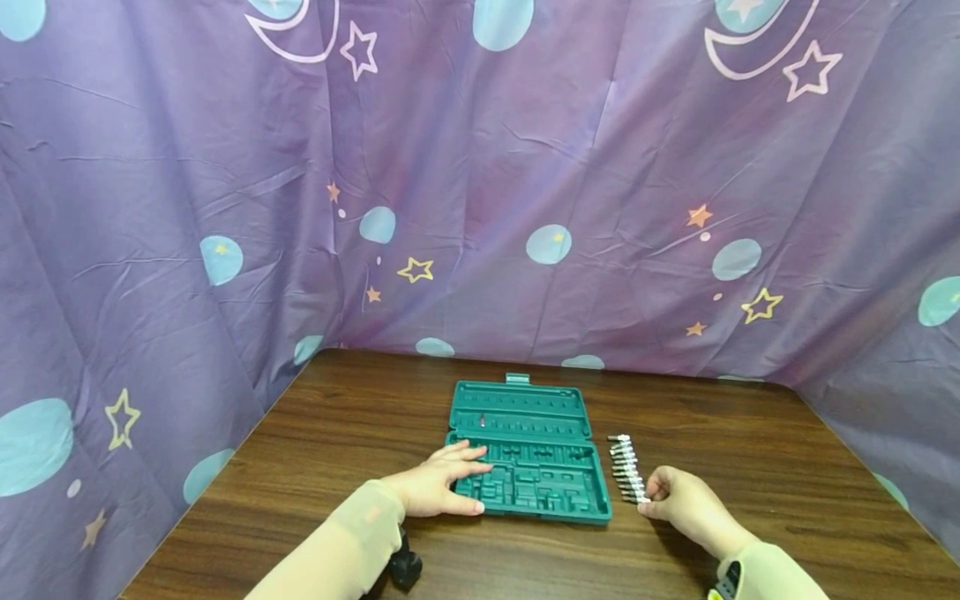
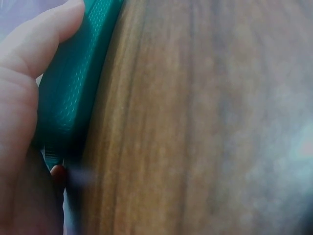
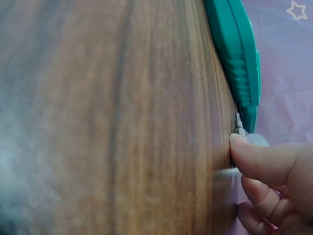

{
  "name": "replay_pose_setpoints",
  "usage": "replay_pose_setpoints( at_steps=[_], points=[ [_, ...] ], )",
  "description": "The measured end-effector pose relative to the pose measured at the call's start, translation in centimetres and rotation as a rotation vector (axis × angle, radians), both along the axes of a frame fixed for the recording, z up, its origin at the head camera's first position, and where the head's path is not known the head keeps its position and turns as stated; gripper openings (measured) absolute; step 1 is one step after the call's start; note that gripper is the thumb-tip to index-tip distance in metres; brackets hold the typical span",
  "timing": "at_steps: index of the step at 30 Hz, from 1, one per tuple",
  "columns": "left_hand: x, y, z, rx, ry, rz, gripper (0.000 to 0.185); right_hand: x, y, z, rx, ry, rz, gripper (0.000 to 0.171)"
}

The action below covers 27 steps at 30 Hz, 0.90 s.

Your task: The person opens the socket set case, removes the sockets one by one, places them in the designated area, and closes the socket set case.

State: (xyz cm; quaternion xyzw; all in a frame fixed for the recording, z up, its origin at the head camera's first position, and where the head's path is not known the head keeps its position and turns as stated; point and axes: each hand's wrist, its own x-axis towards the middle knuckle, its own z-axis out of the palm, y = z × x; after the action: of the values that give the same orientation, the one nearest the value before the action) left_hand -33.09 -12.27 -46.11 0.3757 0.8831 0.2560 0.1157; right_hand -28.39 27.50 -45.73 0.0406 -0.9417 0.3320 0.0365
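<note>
An open green tool case (image 1: 525, 454) lies flat in the middle of the wooden table (image 1: 337, 433), its moulded tray facing up. My left hand (image 1: 474, 483) rests on the tray's near left corner, fingers straight on top and thumb against the front wall. In the left wrist view the thumb (image 2: 34, 54) presses the case's textured side (image 2: 73, 83). A row of several silver bits (image 1: 624, 467) lies just right of the case. My right hand (image 1: 647, 498) has curled fingers and pinches the nearest bit (image 3: 238, 126) at the row's front end.
Purple cloth with stars and moons (image 1: 480, 208) walls the table on the left, back and right. A small black object (image 1: 405, 569) sits under my left forearm near the table's front edge. Bare wood (image 3: 122, 122) stretches around the case.
</note>
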Motion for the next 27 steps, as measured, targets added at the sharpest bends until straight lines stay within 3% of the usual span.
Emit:
replay_pose_setpoints(
  at_steps=[8, 12, 20, 27],
  points=[
    [0.1, 0.0, 0.1, 0.008, -0.013, 0.007, 0.065, 0.0, 0.1, 1.2, -0.042, -0.054, 0.009, 0.030],
    [0.1, 0.0, 0.0, 0.007, -0.011, 0.014, 0.065, -0.6, -1.1, 2.5, -0.046, -0.014, 0.044, 0.028],
    [0.1, 0.0, 0.2, 0.001, 0.004, 0.009, 0.064, -3.5, -7.9, 5.5, -0.017, 0.069, 0.115, 0.022],
    [0.2, 0.1, 0.2, -0.002, 0.010, 0.008, 0.064, -7.0, -14.6, 5.6, -0.135, -0.012, 0.071, 0.023]
  ],
)
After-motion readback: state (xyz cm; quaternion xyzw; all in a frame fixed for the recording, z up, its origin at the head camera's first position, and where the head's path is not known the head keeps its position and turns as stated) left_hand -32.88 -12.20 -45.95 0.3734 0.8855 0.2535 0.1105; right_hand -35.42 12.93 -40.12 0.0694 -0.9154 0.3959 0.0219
